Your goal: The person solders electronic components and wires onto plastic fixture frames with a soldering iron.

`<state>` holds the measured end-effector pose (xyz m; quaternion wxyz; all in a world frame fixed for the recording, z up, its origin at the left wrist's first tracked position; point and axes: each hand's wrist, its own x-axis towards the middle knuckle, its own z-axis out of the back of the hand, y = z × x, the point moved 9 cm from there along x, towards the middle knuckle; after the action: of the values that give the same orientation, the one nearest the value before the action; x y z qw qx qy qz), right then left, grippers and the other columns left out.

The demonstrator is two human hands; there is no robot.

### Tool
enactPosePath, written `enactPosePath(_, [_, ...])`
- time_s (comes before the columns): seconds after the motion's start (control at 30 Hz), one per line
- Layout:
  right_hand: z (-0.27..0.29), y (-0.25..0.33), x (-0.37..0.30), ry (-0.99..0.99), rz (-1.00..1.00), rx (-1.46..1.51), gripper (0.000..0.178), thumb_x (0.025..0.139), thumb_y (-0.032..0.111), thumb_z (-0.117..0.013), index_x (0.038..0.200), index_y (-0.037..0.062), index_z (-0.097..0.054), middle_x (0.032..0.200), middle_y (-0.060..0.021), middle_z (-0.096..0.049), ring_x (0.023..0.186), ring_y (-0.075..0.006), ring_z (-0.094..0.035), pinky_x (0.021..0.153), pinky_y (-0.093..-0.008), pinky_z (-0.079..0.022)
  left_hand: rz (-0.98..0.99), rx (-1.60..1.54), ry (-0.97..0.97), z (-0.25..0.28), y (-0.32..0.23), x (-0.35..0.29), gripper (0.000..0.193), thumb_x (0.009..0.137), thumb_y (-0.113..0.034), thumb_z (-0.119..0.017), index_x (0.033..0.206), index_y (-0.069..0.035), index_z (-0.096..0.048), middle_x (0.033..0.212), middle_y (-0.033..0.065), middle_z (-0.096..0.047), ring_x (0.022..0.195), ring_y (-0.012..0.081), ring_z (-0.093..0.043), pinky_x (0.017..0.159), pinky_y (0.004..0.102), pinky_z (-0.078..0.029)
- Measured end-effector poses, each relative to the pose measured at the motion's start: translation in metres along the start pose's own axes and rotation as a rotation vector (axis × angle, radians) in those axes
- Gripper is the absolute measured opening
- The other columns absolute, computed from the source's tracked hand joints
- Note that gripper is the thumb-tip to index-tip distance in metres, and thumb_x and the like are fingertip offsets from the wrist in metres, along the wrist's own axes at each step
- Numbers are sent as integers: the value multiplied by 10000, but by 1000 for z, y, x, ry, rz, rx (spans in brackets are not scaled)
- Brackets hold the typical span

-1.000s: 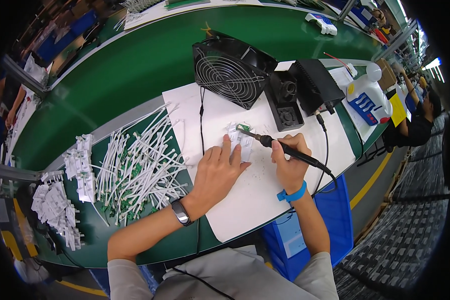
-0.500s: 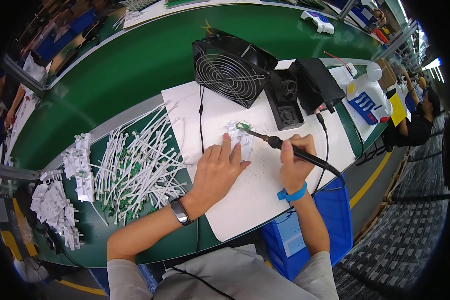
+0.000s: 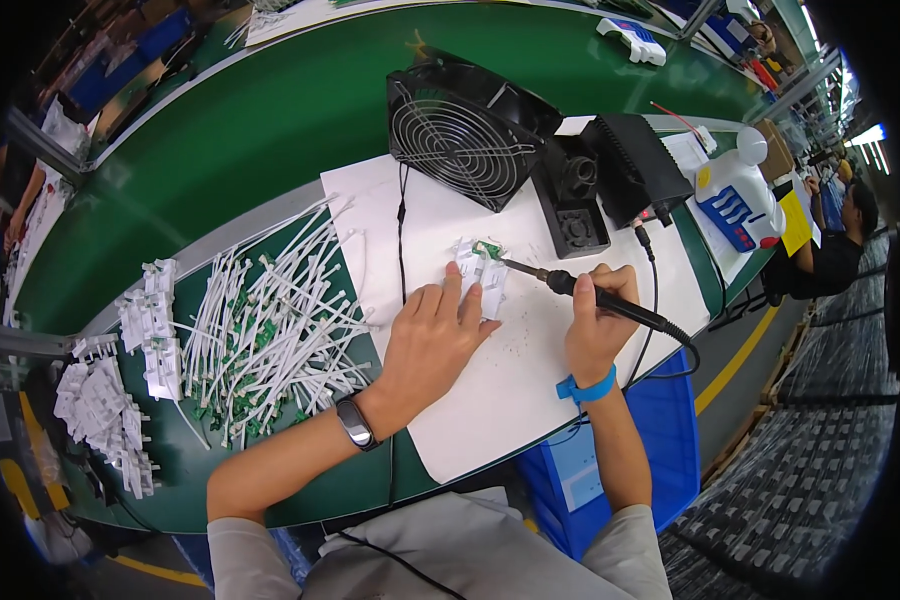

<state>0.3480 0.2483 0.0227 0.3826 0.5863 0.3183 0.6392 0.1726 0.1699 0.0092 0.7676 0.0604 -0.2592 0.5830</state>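
Note:
My left hand (image 3: 430, 338) holds a white plastic part (image 3: 488, 288) down on a white sheet (image 3: 480, 420), its fingertips and thumb on the part's near end. A small green circuit board (image 3: 485, 249) sits at the far end of that part. In my right hand (image 3: 600, 325) is a black soldering iron (image 3: 626, 308), gripped like a pen. Its tip points left, close beside the board; whether it touches cannot be made out. Small specks lie on the sheet around the part.
Left of the sheet lies a heap of white wires with green boards (image 3: 270, 340), then stacked white plastic parts (image 3: 105, 415). A black fan (image 3: 460, 135), an iron stand (image 3: 578, 225), a black power unit (image 3: 635, 170) and a white jug (image 3: 738, 195) stand behind. A blue bin (image 3: 660, 450) is below right.
The soldering iron's tip has drawn back slightly to the right and down from the board, with my right hand shifting a little right. My left hand stays on the white part.

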Motion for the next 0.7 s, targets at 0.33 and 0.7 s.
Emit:
enactPosePath(0.33, [0, 0, -1, 9, 12, -29, 228, 954, 38, -678, 862, 44, -469, 659, -24, -504, 601, -45, -395, 545, -229, -289, 2, -9, 2, 1, 1, 2, 467, 917, -331, -730, 1148, 74, -704, 1246, 327, -631, 922, 306, -604, 824, 366, -528])
enactPosePath(0.7, [55, 52, 57, -378, 371, -226, 222, 1002, 63, -643, 845, 37, -488, 788, -14, -484, 689, -75, -453, 614, -248, -387, -21, 37, 9, 1, -3, 1, 462, 941, -326, -694, 1170, 75, -698, 1266, 334, -628, 935, 306, -605, 853, 362, -510])
